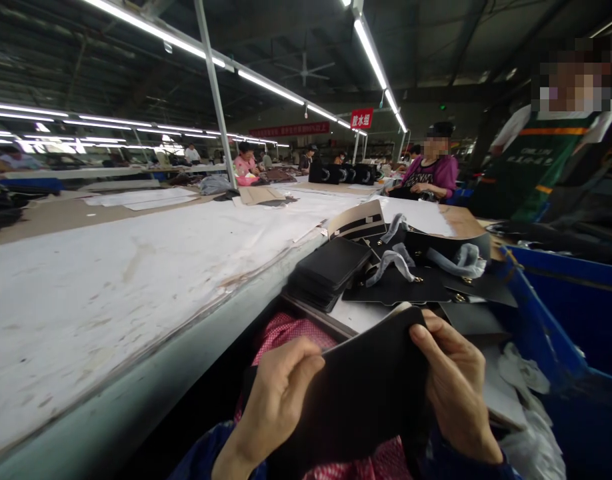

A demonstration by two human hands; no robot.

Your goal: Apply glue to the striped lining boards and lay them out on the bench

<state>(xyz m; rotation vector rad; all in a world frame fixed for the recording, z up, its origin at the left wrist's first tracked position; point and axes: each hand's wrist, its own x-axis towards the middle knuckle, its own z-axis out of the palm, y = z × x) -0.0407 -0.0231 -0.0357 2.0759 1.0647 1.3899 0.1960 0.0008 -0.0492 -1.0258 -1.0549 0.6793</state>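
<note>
A black, leather-like panel is stretched between my two hands above my lap. My left hand is closed on its upper left edge, thumb in front. At the upper right corner, my right hand pinches the panel between thumb and fingers. A pale layer shows along the top edge near that corner. Just beyond lies a stack of black panels. To its right are black bag pieces with gold-coloured fittings and handles wrapped in white film.
A long table covered in stained white sheeting runs along the left. Blue bins stand at the right, with crumpled clear plastic below. A co-worker in purple sits farther back; another person in a green apron stands at right.
</note>
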